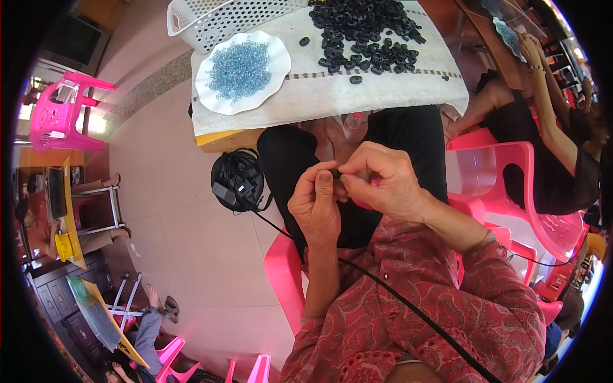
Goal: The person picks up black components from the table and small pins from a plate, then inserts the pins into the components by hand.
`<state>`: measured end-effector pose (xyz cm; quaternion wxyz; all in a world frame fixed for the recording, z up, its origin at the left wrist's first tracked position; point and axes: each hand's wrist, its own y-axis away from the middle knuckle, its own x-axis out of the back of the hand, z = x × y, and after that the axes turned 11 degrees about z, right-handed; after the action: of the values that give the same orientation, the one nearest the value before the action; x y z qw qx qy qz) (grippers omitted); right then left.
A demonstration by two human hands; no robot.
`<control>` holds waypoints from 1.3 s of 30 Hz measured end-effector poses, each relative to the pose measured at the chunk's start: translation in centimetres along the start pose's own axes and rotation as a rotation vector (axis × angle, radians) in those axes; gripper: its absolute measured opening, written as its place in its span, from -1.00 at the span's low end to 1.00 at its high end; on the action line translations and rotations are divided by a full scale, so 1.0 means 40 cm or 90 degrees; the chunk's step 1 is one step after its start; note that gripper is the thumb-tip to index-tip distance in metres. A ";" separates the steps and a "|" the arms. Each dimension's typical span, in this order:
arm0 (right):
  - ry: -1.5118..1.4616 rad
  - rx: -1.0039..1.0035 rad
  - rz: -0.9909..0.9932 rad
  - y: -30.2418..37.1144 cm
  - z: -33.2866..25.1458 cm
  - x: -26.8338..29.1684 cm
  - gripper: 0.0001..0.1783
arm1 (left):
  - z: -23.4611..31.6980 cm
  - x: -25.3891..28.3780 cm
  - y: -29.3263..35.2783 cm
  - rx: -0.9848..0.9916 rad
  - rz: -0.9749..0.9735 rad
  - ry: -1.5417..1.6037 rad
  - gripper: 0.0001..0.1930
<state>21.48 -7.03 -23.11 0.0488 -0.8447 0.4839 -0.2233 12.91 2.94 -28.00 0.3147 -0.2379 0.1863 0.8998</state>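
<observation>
A white scalloped plate [280,62] on the left part of the desk [227,141] is heaped with small, glassy pale-blue pieces [239,70], its rippled rim left bare. Behind it, partly cut off by the upper edge of the view, stands a white perforated basket [191,27]; what it holds, I cannot tell. To the right, black ring-like pieces [357,32] lie in a loose pile straight on the white cloth [364,99], a few strays apart from the rest. The small dark piece [336,173] being handled is above the person's lap, off the near edge of the desk, between the fingertips of the left hand [317,207] and the right hand [389,182]. On each hand, thumb and index finger are nearly closed, pinching it from both sides. Only a dark sliver of it shows; the fingers hide its full shape.
</observation>
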 end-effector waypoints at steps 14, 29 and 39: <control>-0.260 -0.299 -0.054 0.007 -0.013 0.019 -0.87 | 0.005 0.002 -0.006 0.147 -0.026 0.158 -0.80; -0.181 -0.212 -0.007 0.017 0.004 0.003 -0.93 | 0.001 0.003 -0.005 0.161 -0.029 0.167 -0.79; -0.016 -0.010 0.038 0.008 -0.002 -0.003 -0.89 | 0.008 -0.006 0.002 0.055 -0.018 0.073 -0.80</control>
<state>21.14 -7.10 -23.17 0.0550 -0.8333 0.5097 -0.2070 12.91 2.91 -27.59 0.3262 -0.2775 0.2395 0.8713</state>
